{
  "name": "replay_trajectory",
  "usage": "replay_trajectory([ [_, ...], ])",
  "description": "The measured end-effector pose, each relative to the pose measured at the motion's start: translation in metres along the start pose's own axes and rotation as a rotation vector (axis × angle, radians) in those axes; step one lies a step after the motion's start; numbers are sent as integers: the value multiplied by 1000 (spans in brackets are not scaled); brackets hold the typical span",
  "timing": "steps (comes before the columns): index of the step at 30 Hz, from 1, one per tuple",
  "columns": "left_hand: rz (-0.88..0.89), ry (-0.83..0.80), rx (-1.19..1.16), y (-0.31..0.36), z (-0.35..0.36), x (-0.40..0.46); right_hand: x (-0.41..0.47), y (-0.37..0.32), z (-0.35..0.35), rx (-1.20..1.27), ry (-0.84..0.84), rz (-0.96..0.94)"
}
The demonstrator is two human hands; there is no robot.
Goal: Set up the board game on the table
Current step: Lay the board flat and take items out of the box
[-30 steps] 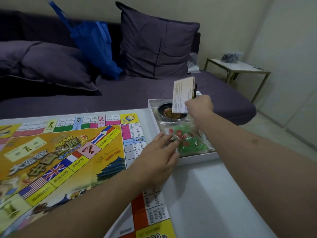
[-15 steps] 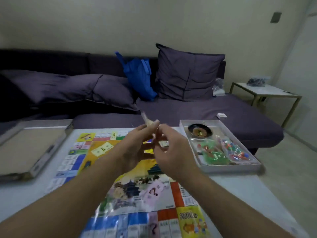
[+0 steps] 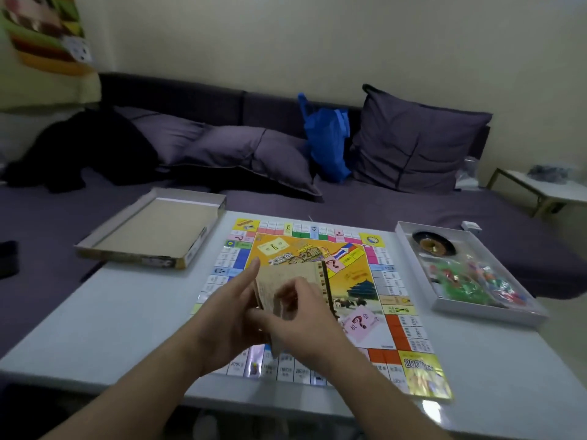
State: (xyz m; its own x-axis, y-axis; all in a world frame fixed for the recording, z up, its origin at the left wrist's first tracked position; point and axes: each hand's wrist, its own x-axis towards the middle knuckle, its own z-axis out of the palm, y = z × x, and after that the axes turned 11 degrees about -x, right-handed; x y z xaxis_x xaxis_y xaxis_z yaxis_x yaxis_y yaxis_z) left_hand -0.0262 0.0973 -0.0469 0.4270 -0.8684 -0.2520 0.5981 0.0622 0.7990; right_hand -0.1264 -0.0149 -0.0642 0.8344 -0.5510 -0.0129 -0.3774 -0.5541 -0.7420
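Both hands, left hand (image 3: 233,308) and right hand (image 3: 301,322), grip blurred cards (image 3: 287,285) above the board (image 3: 409,338), corner reading "2000".

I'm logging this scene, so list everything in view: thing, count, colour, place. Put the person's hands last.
game board: one, yellow with coloured squares, flat on the table centre
table: one, white, in front of the sofa
box lid: one, tan inside, upturned at the table's far left corner
box tray: one, white, on the table's right edge
spinner: one, black and gold, far end of the tray
bags of pieces: green, red and mixed, count unclear, in the tray
card stack: one, beige, held above the board
sofa: one, purple, behind the table
cushions: several, purple, on the sofa
bag: one, blue, on the sofa
side table: one, white, far right
left hand: holds the cards
right hand: holds the cards
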Motion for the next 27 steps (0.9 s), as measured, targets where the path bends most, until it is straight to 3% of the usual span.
replay_trajectory([
  [6,44,37,32,7,-13,16,9,5,2,231,-20,36],
  [11,101,229,129,4,-11,36,14,18,-3,-107,217,-75],
  [15,88,455,179,3,-18,51,22,32,-16,-166,416,-118],
  [21,90,491,638,-9,-28,63,31,45,-48,-43,590,19],
  [25,115,497,939,-9,-27,63,32,53,-62,170,586,104],
  [27,144,453,948,-7,-27,63,32,54,-73,290,556,116],
])
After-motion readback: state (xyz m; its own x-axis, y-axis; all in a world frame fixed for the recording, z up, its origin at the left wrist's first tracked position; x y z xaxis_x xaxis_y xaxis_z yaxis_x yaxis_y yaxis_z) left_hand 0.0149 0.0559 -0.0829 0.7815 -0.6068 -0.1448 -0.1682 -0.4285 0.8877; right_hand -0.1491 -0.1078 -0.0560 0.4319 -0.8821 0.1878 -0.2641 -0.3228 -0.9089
